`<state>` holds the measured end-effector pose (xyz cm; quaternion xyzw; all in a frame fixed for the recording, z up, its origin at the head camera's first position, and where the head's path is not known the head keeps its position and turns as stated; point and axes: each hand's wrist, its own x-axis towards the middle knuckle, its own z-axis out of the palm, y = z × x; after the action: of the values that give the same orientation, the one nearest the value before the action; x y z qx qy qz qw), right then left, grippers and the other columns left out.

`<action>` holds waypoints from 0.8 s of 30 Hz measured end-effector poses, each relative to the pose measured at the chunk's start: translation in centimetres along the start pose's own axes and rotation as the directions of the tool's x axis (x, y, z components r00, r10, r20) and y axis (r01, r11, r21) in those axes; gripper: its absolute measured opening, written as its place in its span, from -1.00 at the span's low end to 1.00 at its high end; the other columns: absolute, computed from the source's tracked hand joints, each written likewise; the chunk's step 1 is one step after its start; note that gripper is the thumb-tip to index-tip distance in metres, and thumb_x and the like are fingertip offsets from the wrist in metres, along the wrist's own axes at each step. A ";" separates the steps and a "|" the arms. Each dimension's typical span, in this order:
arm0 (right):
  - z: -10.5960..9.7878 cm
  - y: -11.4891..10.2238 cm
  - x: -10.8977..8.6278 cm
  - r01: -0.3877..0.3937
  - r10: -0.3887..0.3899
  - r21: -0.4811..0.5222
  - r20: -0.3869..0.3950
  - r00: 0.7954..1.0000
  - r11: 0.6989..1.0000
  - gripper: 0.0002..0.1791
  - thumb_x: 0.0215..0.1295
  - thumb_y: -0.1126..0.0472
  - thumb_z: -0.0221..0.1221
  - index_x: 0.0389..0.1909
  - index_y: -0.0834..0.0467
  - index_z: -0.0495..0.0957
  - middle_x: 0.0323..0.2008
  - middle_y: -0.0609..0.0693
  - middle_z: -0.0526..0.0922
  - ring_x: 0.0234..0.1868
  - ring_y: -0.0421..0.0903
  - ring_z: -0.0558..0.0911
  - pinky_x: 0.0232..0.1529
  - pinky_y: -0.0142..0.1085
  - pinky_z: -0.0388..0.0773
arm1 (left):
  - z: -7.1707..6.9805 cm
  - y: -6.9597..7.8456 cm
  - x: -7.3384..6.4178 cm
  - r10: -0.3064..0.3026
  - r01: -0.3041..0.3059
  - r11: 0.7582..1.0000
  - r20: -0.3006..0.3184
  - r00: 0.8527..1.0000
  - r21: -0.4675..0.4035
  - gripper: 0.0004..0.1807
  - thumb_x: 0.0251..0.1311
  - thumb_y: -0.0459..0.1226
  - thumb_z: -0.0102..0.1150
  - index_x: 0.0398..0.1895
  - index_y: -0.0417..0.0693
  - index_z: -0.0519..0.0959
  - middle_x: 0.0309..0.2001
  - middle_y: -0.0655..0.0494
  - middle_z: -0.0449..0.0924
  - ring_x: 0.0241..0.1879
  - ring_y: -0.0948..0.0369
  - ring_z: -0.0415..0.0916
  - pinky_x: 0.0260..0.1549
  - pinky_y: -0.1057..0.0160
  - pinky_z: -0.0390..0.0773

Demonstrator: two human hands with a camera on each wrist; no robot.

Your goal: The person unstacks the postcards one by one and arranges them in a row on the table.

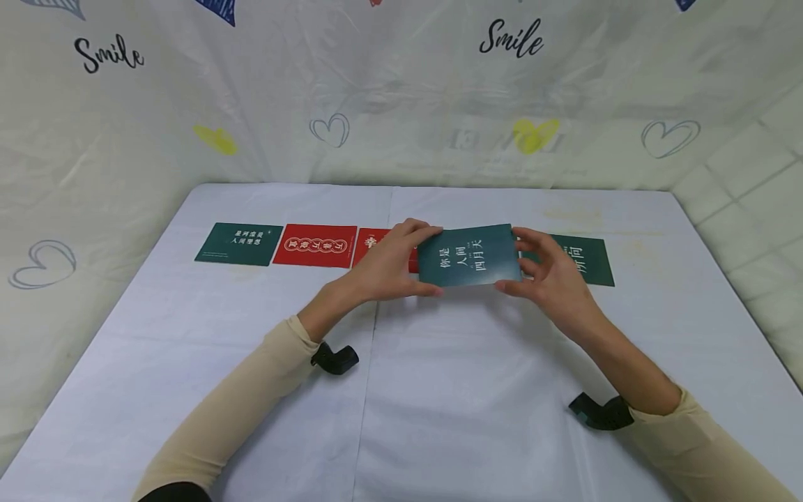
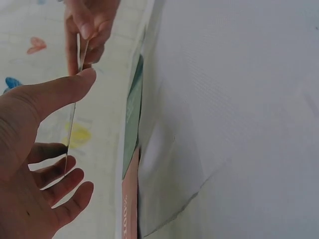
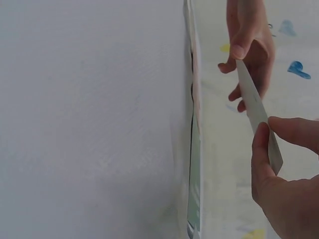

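Observation:
A dark green card (image 1: pixel 469 255) with white Chinese characters is raised above the table between both hands. My left hand (image 1: pixel 392 263) pinches its left end, thumb on one side and fingers on the other. The opposite end is held between the thumb and fingers of my right hand (image 1: pixel 555 282). In the left wrist view the card (image 2: pixel 73 117) appears edge-on as a thin line. From the right wrist, its pale narrow face (image 3: pixel 255 102) slants between the two hands.
Behind the hands lies a row of cards: a green card (image 1: pixel 240 244), a red card (image 1: pixel 315 245), a partly covered red card (image 1: pixel 370 240) and a green card (image 1: pixel 592 261) at right. They rest on a white-covered table (image 1: pixel 452 404). A printed curtain (image 1: pixel 401 84) hangs behind it.

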<state>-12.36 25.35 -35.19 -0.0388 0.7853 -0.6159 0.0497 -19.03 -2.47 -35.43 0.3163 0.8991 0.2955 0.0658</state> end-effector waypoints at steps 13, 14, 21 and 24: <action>-0.4 0.2 0.1 -0.043 0.043 0.000 -0.013 0.999 0.999 0.02 0.23 0.42 0.41 0.63 0.02 0.09 0.31 -0.06 0.34 0.19 -0.36 0.61 0.00 -0.53 0.68 | 0.5 0.3 0.7 0.017 -0.017 1.000 0.001 1.000 0.015 0.10 -0.02 0.06 0.62 0.59 0.04 0.27 0.46 0.07 0.31 0.42 0.16 0.28 0.28 0.18 0.60; -0.4 0.2 0.0 -0.046 0.046 0.001 -0.014 0.999 0.999 0.02 0.23 0.41 0.42 0.63 0.02 0.09 0.32 -0.06 0.33 0.18 -0.36 0.61 0.00 -0.53 0.68 | 0.6 0.3 0.7 0.019 -0.019 1.000 0.001 1.000 0.016 0.10 -0.01 0.06 0.62 0.60 0.04 0.27 0.46 0.07 0.31 0.42 0.16 0.27 0.28 0.19 0.59; -0.7 0.5 0.0 -0.044 0.045 0.012 -0.016 0.999 0.999 0.01 0.26 0.33 0.43 0.63 0.00 0.08 0.32 -0.07 0.37 0.09 -0.31 0.64 0.00 -0.53 0.68 | 0.8 0.5 1.1 0.029 -0.029 1.000 0.004 1.000 0.008 0.09 0.01 0.06 0.60 0.61 0.04 0.25 0.48 0.07 0.29 0.44 0.16 0.25 0.30 0.19 0.59; -0.8 0.6 0.0 -0.029 0.030 0.074 -0.011 0.999 0.997 0.01 0.26 0.38 0.41 0.63 0.04 0.07 0.26 -0.10 0.42 0.06 -0.29 0.67 -0.01 -0.51 0.69 | 0.8 0.6 1.2 0.032 -0.032 0.999 0.002 0.999 0.007 0.09 0.01 0.07 0.59 0.61 0.05 0.26 0.48 0.07 0.29 0.44 0.17 0.25 0.31 0.20 0.58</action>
<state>-12.47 26.30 -35.62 -0.0216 0.7629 -0.6438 0.0557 -19.39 -0.99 -35.68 0.3309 0.8949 0.2932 0.0608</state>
